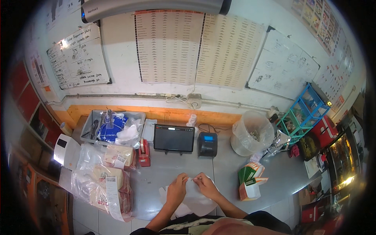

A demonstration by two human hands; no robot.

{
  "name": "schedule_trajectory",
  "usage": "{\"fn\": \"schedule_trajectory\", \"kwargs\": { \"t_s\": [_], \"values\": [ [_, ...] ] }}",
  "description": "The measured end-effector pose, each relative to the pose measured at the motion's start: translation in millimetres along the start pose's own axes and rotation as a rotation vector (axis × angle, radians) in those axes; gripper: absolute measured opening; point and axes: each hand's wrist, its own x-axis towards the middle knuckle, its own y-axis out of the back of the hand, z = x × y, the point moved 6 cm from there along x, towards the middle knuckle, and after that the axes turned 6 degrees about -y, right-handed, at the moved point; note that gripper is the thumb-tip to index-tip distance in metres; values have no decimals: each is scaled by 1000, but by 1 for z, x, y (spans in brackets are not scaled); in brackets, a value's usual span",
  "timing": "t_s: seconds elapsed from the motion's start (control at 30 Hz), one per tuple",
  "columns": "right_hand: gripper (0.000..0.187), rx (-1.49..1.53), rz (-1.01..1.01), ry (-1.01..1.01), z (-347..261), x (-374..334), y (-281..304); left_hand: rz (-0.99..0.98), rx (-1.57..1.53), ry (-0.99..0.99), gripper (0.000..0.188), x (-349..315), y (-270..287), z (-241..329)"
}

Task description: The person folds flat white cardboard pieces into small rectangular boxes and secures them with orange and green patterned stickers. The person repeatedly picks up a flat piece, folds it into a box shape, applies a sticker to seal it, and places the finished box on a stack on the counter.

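So I'm looking down at a grey steel counter (180,168) pushed against a white wall papered with printed lists and a whiteboard (78,58). I'll use the black tablet screen (174,138) standing mid-counter as my anchor.

Far left of the tablet there's a white box-shaped device (64,149), and between that and the tablet a pile of clear bagged packages (103,174) with paper receipts stuck on. Behind that pile sits a grey tray (111,125) stuffed with blue and white plastic. Just left of the tablet is a small red tape dispenser (144,152).

In front of the tablet, near the counter edge, both my hands are on a white plastic bag (194,199) lying flat on the steel. Left hand (177,188) is curled, fingers pinching the bag's top edge. Right hand (206,186) is touching it right beside, thumb and forefinger pinched on the same edge.

Just right of the tablet is a small black receipt printer (207,143), then a big clear plastic tub (252,133), with a stack of green-orange folded cartons (251,180) in front of it. Far right: a blue-green wire rack (303,113).
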Motion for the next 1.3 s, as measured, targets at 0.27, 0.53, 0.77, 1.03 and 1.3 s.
{"fn": "schedule_trajectory", "kwargs": {
  "t_s": [0.27, 0.53, 0.77, 1.03, 1.3],
  "values": [
    [11, 427, -158, -189, -1, 6, 21, -58, -607, 483, 9, 15, 6, -16],
    [8, 684, 86, -86, -29, 8, 9, 110, -540, 336, 11, 16, -8, 10],
    [3, 604, 59, -25, -44, 3, 13, 248, -405, 297, 18, 1, -7, 33],
    [19, 16, 327, 180, -59, -32, 15, 104, -637, 446, 44, -18, -16, 55],
    [18, 8, 401, 244, -70, -54, 10, 244, -820, 382, 17, -23, -13, 39]
  ]
}}
